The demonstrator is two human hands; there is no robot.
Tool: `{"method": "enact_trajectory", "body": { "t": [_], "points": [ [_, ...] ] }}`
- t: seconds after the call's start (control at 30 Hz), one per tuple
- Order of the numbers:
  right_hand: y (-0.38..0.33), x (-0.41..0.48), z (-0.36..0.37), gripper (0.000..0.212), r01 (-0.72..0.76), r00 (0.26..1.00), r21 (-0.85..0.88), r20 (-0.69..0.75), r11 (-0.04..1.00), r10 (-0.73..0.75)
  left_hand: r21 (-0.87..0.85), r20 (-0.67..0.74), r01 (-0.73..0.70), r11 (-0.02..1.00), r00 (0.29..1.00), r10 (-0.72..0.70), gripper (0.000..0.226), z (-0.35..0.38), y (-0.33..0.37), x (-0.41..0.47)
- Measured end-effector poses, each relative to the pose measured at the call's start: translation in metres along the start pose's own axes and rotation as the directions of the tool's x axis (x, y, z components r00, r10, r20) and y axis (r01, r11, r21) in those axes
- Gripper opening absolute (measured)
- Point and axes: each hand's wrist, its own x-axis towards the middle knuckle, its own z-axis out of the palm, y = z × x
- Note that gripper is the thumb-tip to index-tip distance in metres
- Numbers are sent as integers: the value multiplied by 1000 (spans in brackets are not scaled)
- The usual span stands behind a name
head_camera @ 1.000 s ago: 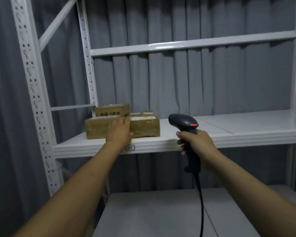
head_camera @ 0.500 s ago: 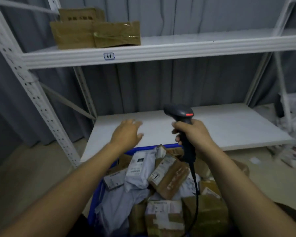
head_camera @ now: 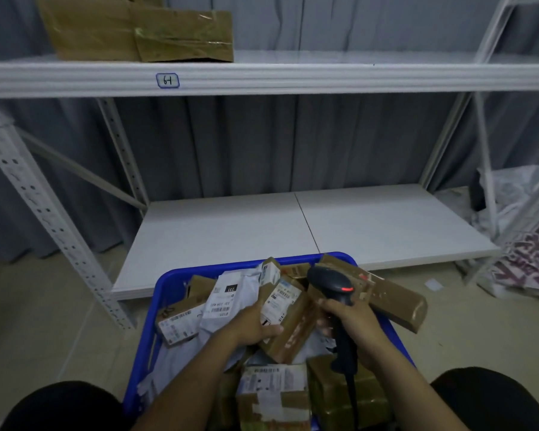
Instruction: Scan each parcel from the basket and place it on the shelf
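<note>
A blue basket [head_camera: 171, 279] stands on the floor in front of me, heaped with several cardboard boxes and grey mailer bags. My left hand [head_camera: 251, 326] grips a small brown box with a white label [head_camera: 288, 318] near the top of the heap. My right hand [head_camera: 353, 325] holds a black barcode scanner [head_camera: 332, 283] by its handle, head pointing away over the basket, cable hanging down. On the upper shelf [head_camera: 324, 77], at the left, lie two brown cardboard parcels [head_camera: 137, 32].
The lower shelf [head_camera: 231, 231] runs just beyond the basket. White perforated uprights [head_camera: 41, 213] stand at the left. A white printed sack [head_camera: 526, 244] leans at the right on the floor. A grey curtain hangs behind. My dark knees flank the basket.
My view dropped from the upper shelf to the basket. My left hand left the shelved parcel, came down and took hold of a labelled box. The scanner hand lowered over the basket.
</note>
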Motion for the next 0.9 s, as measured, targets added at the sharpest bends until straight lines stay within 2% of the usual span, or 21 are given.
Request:
{"method": "enact_trajectory", "body": {
  "t": [0.07, 0.17, 0.23, 0.3, 0.4, 0.5, 0.6, 0.7, 0.77, 0.9],
  "points": [
    [5, 1, -1, 14, -28, 1000, 10, -1, 1000, 28, -106, -31, 54, 993, 998, -58, 80, 4, -2, -2],
    [9, 0, 0, 19, -78, 997, 21, 32, 997, 77, -249, -108, 36, 968, 992, -65, 50, 9, -1, -6],
    [12, -1, 4, 19, -101, 994, 93, 41, 990, 98, -374, -108, 33, 927, 991, -78, 42, 11, 2, -11],
    [13, -1, 9, 17, -94, 996, 133, 18, 987, 93, -477, -97, 20, 879, 992, -76, 47, 13, 4, -19],
    [7, 1, 11, 20, -45, 999, 194, 24, 980, 41, -656, -91, -25, 754, 995, -46, 55, 8, 6, -30],
    [-5, 3, 14, 22, 1, 1000, 221, 30, 975, -8, -727, -112, -81, 682, 994, -1, 63, -1, 6, -39],
    [-19, 3, 20, 14, 43, 998, 219, 38, 975, -53, -680, -181, -100, 726, 983, -34, 91, -11, 3, -46],
    [-28, 2, 31, 8, 70, 996, 147, 48, 987, -78, -640, -274, -128, 758, 959, -70, 104, -20, 0, -54],
    [-32, -2, 38, 5, 86, 994, 72, 65, 994, -91, -600, -354, -153, 785, 931, -90, 104, -28, -5, -59],
    [-35, -10, 44, 15, 114, 984, -150, 156, 982, -90, -580, -509, -179, 795, 841, -182, 100, -44, -31, -74]
  ]
}}
